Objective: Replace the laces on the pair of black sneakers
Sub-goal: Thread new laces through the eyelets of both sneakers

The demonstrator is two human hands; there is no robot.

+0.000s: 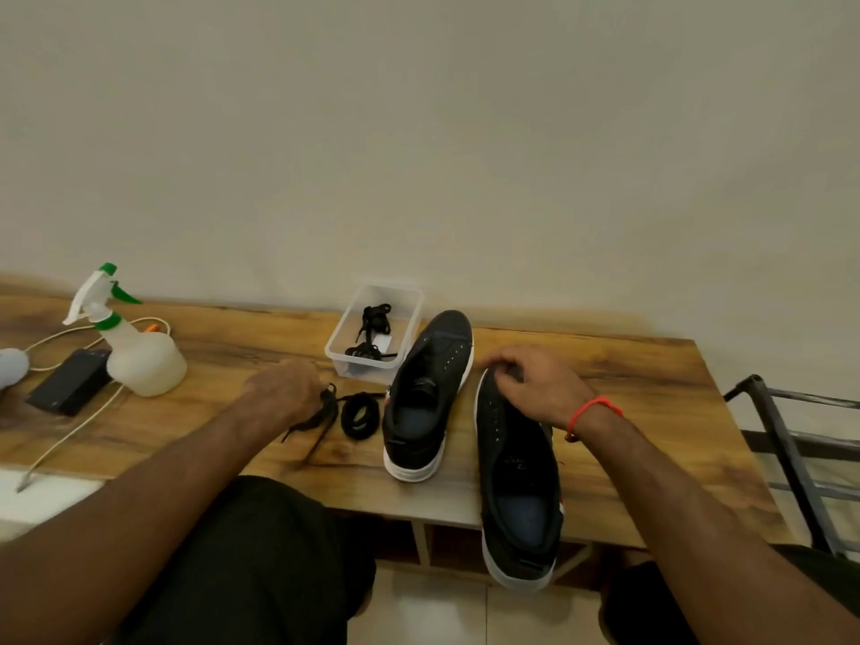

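- The right hand [530, 384] curls its fingers over the toe of the near sneaker [516, 477], which lies with its heel hanging past the table [628, 374] edge toward the person; its eyelets look bare.
- The left hand [284, 388] is closed around a loose black lace [321, 418], the ends trailing out below the hand on the wood.
- Just right of the left hand lies a coiled lace [358, 414], and beyond that the second sneaker [428, 393], also unlaced, standing flat.
- Above and between the hands, a clear tub [372, 332] holds more laces (whether these are the new ones I cannot tell).
- To do this step well, I judge: steady the shoe by its toe, find the lace's tip, even out both halves, and start at the lowest eyelet pair nearest the right hand.
- Keep the lace flat while threading, since twists would show.
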